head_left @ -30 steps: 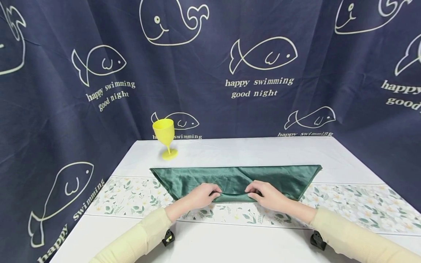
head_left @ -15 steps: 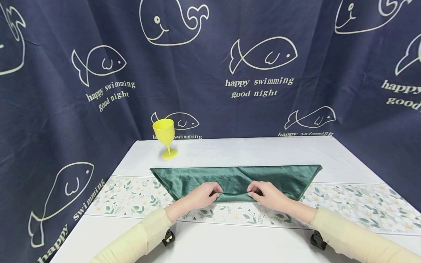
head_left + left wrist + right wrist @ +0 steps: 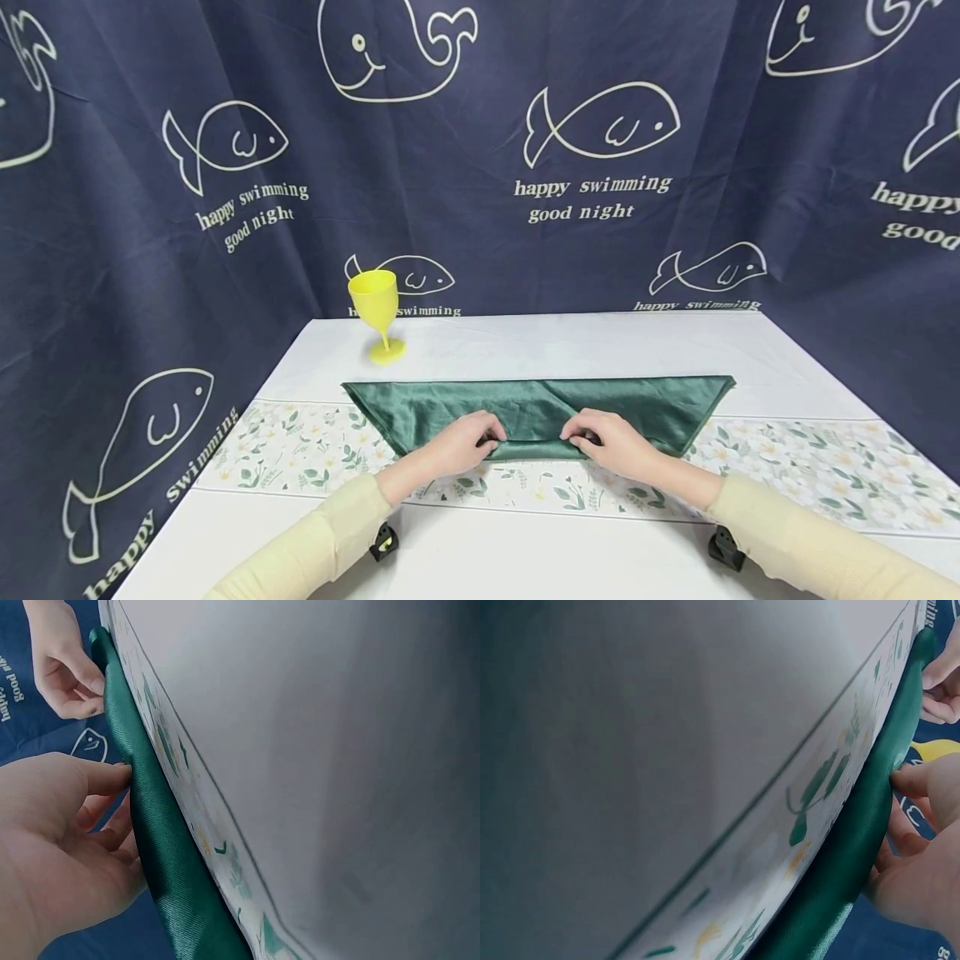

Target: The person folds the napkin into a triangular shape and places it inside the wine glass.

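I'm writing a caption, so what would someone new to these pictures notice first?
Probably the bright yellow goblet, upright toward the back left of the white tabletop, against a navy fabric backdrop with pale whale and fish outlines. Next, likely the shiny dark green cloth lying across the floral band, with the left hand and right hand both touching its near edge.

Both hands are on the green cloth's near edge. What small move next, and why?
I'd probably roll the green cloth slightly forward, away from the person: the left hand and right hand both touch its near edge, which the wrist views show rounded like a roll, and a broad unrolled stretch lies beyond.
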A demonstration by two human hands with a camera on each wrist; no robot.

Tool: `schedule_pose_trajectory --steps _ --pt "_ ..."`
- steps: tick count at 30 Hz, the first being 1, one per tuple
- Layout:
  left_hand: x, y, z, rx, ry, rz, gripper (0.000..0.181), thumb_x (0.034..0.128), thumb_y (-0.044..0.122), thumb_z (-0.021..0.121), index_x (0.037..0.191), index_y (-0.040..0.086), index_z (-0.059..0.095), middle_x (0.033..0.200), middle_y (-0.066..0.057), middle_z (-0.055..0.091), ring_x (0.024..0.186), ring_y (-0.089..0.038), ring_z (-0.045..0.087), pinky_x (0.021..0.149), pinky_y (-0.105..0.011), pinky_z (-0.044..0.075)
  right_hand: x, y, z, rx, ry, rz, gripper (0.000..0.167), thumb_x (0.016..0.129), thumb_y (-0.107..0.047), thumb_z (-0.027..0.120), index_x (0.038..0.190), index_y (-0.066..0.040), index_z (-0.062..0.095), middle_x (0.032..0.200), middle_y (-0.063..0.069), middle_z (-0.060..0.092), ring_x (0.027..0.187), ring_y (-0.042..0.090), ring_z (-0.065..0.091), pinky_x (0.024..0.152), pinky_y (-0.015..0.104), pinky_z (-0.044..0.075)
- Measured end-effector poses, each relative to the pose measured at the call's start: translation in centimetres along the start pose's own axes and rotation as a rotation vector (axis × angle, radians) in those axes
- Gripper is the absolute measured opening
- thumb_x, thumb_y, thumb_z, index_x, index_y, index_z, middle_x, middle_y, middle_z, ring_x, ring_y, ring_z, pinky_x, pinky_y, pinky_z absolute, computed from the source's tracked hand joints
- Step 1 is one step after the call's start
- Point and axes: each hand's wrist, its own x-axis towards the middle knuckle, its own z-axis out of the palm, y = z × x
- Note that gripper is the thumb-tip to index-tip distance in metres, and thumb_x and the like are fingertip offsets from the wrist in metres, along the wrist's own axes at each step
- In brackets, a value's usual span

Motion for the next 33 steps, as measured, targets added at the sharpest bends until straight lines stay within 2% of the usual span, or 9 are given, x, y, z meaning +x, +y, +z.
schedule_pose_trajectory --steps 6,11,15,18,22,33 --pt "0.06 0.11 -0.05 0.030 0.007 0.031 0.014 0.0935 0.003 0.054 0.101 0.009 0.064 0.101 -0.002 0.061 0.089 -0.011 0.060 0.074 -0.017 0.050 -0.07 -0.04 -0.17 0.027 -0.021 0.002 0.015 0.089 -0.001 0.060 0.096 -0.011 0.068 0.086 -0.002 0.061 0.071 0.000 0.049 0.060 0.019 0.047" --pt "0.01 0.13 -0.12 0.043 0.000 0.020 0.012 0.0933 0.019 0.059 0.101 0.012 0.065 0.101 0.001 0.061 0.086 -0.007 0.058 0.074 -0.019 0.050 -0.06 0.01 -0.22 0.008 -0.030 -0.010 0.015 0.090 -0.001 0.058 0.096 -0.009 0.069 0.092 0.000 0.061 0.070 0.000 0.049 0.059 0.019 0.046" --pt "-0.09 0.13 -0.20 0.047 -0.016 0.002 0.022 0.0877 0.030 0.066 0.103 0.015 0.065 0.104 0.003 0.061 0.093 -0.010 0.058 0.081 -0.023 0.050 -0.03 -0.05 -0.21 -0.026 -0.008 -0.054 0.011 0.090 -0.009 0.061 0.096 -0.011 0.071 0.093 -0.001 0.062 0.071 0.002 0.053 0.060 0.021 0.046" --pt "-0.14 0.14 -0.27 0.057 -0.026 0.003 0.024 0.0850 0.028 0.070 0.104 0.015 0.064 0.106 0.003 0.061 0.098 -0.013 0.058 0.084 -0.024 0.050 0.02 -0.20 -0.17 -0.047 -0.005 -0.058 0.011 0.090 -0.019 0.063 0.095 -0.013 0.071 0.093 -0.003 0.062 0.078 0.008 0.057 0.065 0.023 0.049" --pt "-0.18 0.14 -0.27 0.059 -0.032 0.010 0.022 0.0847 0.022 0.071 0.105 0.016 0.063 0.106 0.003 0.061 0.099 -0.014 0.059 0.084 -0.023 0.050 0.11 -0.39 -0.17 -0.054 -0.030 -0.019 0.017 0.087 -0.029 0.066 0.095 -0.015 0.070 0.094 -0.004 0.062 0.082 0.011 0.058 0.068 0.025 0.050" --pt "-0.20 0.11 -0.29 0.070 -0.038 0.015 0.020 0.0883 0.020 0.066 0.108 0.016 0.062 0.106 0.002 0.063 0.100 -0.013 0.058 0.083 -0.025 0.050 0.07 -0.45 -0.27 -0.061 -0.073 -0.007 0.017 0.082 -0.024 0.072 0.096 -0.014 0.068 0.090 -0.006 0.061 0.081 0.009 0.056 0.070 0.024 0.051"
